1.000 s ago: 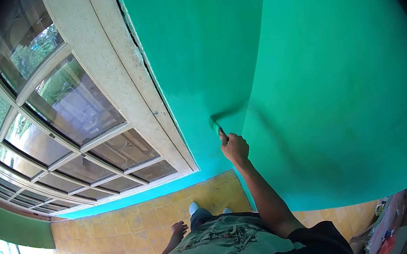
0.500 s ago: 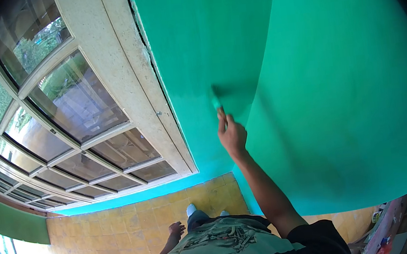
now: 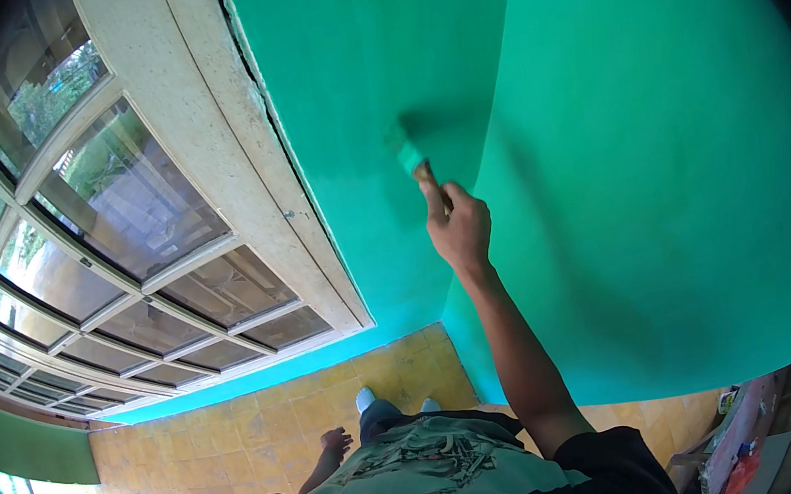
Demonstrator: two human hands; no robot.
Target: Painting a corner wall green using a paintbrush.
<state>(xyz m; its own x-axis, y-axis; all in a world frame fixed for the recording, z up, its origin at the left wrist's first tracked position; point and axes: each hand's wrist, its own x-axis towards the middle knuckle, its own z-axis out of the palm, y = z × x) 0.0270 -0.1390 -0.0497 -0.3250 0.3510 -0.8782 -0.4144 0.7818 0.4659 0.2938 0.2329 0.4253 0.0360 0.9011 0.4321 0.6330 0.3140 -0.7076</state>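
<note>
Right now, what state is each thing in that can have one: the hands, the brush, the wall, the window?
right hand: raised, fingers closed around the brush handle.
paintbrush: held up, green-coated bristles against the wall near the corner.
left hand: hanging at the side, holding nothing.
green wall: covered in green paint.
glazed doors: panes shut, pale frame unpainted.
tiled floor: yellow, with a dark object lying on it.

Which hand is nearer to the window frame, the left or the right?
It is hard to tell. The right hand, holding the brush, is raised beside the window frame; the left hand hangs empty below it.
</note>
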